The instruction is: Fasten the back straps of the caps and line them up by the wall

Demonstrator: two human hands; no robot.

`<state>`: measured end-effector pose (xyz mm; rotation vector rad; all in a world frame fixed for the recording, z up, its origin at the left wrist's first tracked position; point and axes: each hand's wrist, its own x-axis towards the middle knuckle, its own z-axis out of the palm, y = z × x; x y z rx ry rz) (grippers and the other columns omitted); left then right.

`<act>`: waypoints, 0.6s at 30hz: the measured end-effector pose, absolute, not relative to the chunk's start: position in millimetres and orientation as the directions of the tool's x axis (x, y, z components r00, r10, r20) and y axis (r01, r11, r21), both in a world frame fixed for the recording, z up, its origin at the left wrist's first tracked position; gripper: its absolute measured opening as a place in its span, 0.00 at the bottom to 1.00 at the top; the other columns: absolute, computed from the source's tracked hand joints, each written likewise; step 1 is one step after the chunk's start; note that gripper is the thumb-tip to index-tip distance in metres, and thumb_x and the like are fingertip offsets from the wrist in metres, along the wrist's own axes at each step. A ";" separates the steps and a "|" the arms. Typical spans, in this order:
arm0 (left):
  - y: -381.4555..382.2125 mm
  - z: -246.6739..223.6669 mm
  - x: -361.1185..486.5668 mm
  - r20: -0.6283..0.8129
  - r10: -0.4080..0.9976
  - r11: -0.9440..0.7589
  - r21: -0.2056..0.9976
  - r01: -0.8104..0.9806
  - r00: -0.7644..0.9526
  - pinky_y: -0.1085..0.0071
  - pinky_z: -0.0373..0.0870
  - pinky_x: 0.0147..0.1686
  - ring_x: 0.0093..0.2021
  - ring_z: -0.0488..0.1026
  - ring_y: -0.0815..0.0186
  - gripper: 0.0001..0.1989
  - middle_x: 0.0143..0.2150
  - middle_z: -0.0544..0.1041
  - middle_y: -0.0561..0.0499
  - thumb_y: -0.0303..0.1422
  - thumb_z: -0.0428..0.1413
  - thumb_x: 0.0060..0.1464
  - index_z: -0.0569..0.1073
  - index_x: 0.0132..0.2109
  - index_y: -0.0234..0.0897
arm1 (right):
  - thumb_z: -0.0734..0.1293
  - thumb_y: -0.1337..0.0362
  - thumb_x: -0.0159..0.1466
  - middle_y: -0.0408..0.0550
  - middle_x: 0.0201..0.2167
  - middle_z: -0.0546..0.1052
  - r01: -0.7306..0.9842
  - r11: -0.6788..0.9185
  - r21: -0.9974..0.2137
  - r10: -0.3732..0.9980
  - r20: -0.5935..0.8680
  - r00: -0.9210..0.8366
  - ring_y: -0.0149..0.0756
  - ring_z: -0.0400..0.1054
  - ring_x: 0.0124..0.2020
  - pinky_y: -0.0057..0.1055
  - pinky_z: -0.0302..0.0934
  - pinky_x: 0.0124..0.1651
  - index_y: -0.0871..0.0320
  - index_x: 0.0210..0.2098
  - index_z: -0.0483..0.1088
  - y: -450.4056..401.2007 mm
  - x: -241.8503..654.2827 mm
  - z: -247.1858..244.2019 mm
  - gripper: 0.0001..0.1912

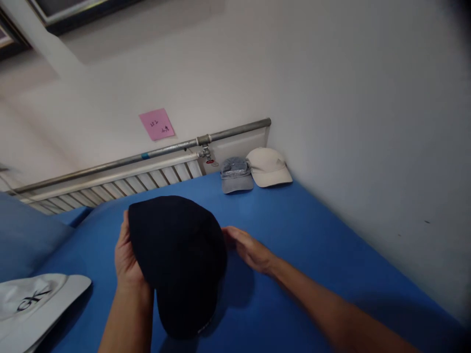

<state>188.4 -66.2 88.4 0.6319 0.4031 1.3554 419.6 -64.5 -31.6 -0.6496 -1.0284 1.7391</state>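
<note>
A dark navy or black baseball cap (176, 260) is held above the blue surface, its brim pointing down toward me. My left hand (128, 252) is closed on the cap's left side, with the fingers partly hidden behind the fabric. At the cap's right edge is my right hand (250, 249), its fingers stretched toward the crown. Its fingertips meet the edge or pass just behind it; I cannot tell whether they press on it. A white cap (40, 304) with dark lettering lies at the lower left, beyond my left forearm.
A grey-blue cap (236, 175) and a cream cap (269, 167) sit side by side at the far corner of the blue bed-like surface (294, 230). Behind run a metal pipe (110, 161) and a white radiator (121, 184). A pink note (157, 124) is on the wall.
</note>
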 end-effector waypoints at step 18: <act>-61.2 37.5 195.4 -0.064 0.998 0.031 0.669 -0.743 -0.016 0.65 0.76 0.41 0.38 0.78 0.62 0.08 0.40 0.82 0.49 0.31 0.59 0.54 0.78 0.42 0.39 | 0.65 0.72 0.54 0.45 0.39 0.73 -0.258 -0.261 -0.930 0.882 -0.120 -0.456 0.30 0.68 0.35 0.29 0.61 0.36 0.57 0.46 0.70 -71.8 396.0 -38.5 0.20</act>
